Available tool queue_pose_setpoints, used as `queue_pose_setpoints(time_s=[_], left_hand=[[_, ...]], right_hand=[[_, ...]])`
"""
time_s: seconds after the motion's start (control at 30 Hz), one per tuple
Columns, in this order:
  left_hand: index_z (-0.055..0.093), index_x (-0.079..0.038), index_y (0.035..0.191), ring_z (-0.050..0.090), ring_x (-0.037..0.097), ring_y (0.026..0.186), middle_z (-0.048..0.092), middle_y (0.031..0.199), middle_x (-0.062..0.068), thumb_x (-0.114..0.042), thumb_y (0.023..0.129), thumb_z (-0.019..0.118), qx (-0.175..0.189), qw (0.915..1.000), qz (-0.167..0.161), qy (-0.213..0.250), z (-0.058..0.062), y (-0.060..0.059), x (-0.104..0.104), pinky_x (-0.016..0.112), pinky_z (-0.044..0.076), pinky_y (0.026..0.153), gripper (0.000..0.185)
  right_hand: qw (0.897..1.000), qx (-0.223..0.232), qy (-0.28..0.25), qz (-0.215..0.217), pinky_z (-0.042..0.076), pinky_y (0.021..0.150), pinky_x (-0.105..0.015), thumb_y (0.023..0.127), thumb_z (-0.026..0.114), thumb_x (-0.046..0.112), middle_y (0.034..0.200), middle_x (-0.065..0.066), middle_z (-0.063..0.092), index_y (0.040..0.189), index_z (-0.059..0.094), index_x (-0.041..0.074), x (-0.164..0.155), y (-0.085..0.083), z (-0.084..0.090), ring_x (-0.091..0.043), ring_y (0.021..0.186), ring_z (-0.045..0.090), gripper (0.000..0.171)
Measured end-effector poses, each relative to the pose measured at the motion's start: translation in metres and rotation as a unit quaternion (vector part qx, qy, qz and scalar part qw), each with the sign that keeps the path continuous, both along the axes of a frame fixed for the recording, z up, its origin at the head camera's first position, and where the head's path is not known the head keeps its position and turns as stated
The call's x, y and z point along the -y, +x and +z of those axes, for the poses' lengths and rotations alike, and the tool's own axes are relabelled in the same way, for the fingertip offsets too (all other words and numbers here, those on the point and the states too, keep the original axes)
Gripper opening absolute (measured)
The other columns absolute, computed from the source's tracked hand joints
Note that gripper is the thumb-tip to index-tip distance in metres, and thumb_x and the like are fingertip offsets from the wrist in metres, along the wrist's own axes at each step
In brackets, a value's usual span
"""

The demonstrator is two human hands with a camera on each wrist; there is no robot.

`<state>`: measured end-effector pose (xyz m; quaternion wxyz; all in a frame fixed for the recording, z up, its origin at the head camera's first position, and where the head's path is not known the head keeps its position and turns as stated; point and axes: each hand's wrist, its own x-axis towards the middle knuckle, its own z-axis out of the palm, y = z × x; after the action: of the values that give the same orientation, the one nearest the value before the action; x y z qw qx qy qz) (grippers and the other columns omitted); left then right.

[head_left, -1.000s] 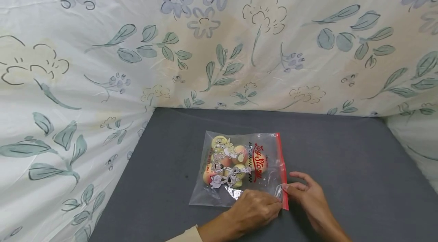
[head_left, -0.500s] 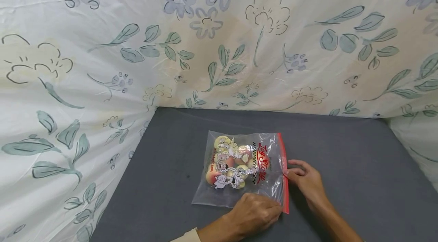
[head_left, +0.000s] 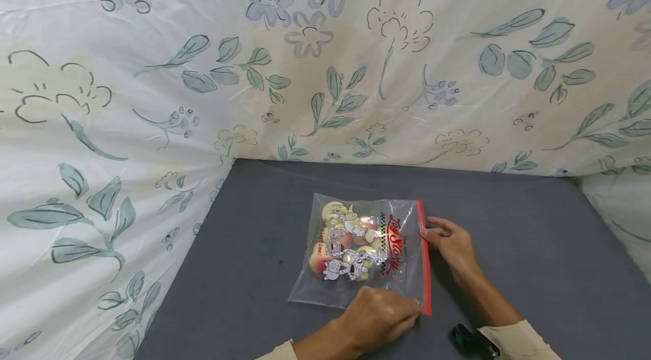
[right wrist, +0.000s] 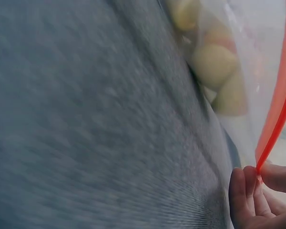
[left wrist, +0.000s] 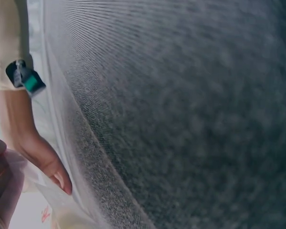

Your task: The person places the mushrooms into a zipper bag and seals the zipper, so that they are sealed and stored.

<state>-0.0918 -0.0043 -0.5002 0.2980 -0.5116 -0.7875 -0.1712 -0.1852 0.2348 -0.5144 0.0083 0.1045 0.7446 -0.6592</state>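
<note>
A clear zip bag (head_left: 315, 294) with a red zip strip (head_left: 426, 275), red lettering and cartoon prints lies flat on the dark table. Inside it are several round yellow-and-red fruits (head_left: 320, 262), partly covered by the prints; their kind is unclear. My left hand (head_left: 378, 315) grips the bag's near right corner by the strip's end. Farther up the strip, my right hand (head_left: 452, 244) pinches the red edge between thumb and fingers, also plain in the right wrist view, where the strip (right wrist: 282, 102) rises from the right hand (right wrist: 260, 198).
The dark grey table (head_left: 519, 247) spreads around the bag. A floral cloth (head_left: 305, 94) hangs behind it and along the left side. On my right sleeve (head_left: 519, 340) sits a small black device (head_left: 473, 342).
My right hand has slid along the red strip, away from the near corner toward the far end. The left hand keeps its grip at the corner. The bag appears slightly farther right in view.
</note>
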Motion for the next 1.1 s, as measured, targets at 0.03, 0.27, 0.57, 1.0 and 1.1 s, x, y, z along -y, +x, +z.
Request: queue_pose_setpoints(time_s=[0.03, 0.27, 0.57, 1.0, 1.1], left_hand=[[0.084, -0.028, 0.104, 0.074, -0.006, 0.094, 0.080, 0.105, -0.017, -0.024, 0.092, 0.082, 0.011, 0.9999, -0.001, 0.006, 0.000, 0.000, 0.000, 0.008, 0.054, 0.082, 0.013], [0.085, -0.024, 0.106, 0.073, -0.008, 0.096, 0.081, 0.105, -0.015, -0.018, 0.092, 0.083, 0.076, 0.9962, -0.017, 0.039, -0.001, -0.001, 0.001, 0.007, 0.053, 0.086, 0.015], [0.085, -0.021, 0.107, 0.074, -0.005, 0.098, 0.081, 0.108, -0.012, -0.018, 0.094, 0.082, 0.111, 0.9931, -0.021, 0.030, -0.004, 0.002, 0.001, 0.007, 0.053, 0.088, 0.014], [0.083, -0.023, 0.107, 0.074, -0.005, 0.099, 0.081, 0.108, -0.013, -0.022, 0.095, 0.081, 0.093, 0.9953, -0.022, 0.012, -0.004, 0.005, 0.001, 0.008, 0.053, 0.088, 0.012], [0.083, -0.021, 0.109, 0.074, -0.004, 0.099, 0.081, 0.109, -0.011, -0.020, 0.096, 0.081, 0.114, 0.9930, -0.026, 0.015, -0.004, 0.006, 0.000, 0.008, 0.053, 0.089, 0.013]], right_hand=[[1.000, 0.000, 0.000, 0.000, 0.059, 0.074, -0.017, 0.099, 0.076, 0.008, 0.086, 0.012, 0.078, 0.147, 0.054, -0.011, -0.001, -0.003, -0.001, 0.002, 0.077, 0.071, 0.056], [1.000, -0.007, -0.011, 0.001, 0.059, 0.074, -0.016, 0.100, 0.076, 0.009, 0.085, 0.015, 0.077, 0.148, 0.052, -0.012, -0.005, -0.022, -0.005, 0.004, 0.079, 0.071, 0.058], [1.000, -0.014, 0.005, -0.023, 0.060, 0.071, -0.017, 0.099, 0.076, 0.010, 0.084, 0.014, 0.076, 0.144, 0.057, -0.011, -0.005, -0.039, -0.005, 0.005, 0.076, 0.071, 0.053], [0.999, -0.022, -0.006, -0.048, 0.060, 0.070, -0.016, 0.099, 0.075, 0.007, 0.083, 0.016, 0.075, 0.140, 0.060, -0.012, -0.013, -0.061, -0.009, 0.005, 0.072, 0.071, 0.048], [0.998, -0.025, -0.003, -0.049, 0.060, 0.070, -0.016, 0.099, 0.075, 0.008, 0.085, 0.015, 0.076, 0.139, 0.060, -0.012, -0.015, -0.062, -0.011, 0.005, 0.073, 0.071, 0.047]])
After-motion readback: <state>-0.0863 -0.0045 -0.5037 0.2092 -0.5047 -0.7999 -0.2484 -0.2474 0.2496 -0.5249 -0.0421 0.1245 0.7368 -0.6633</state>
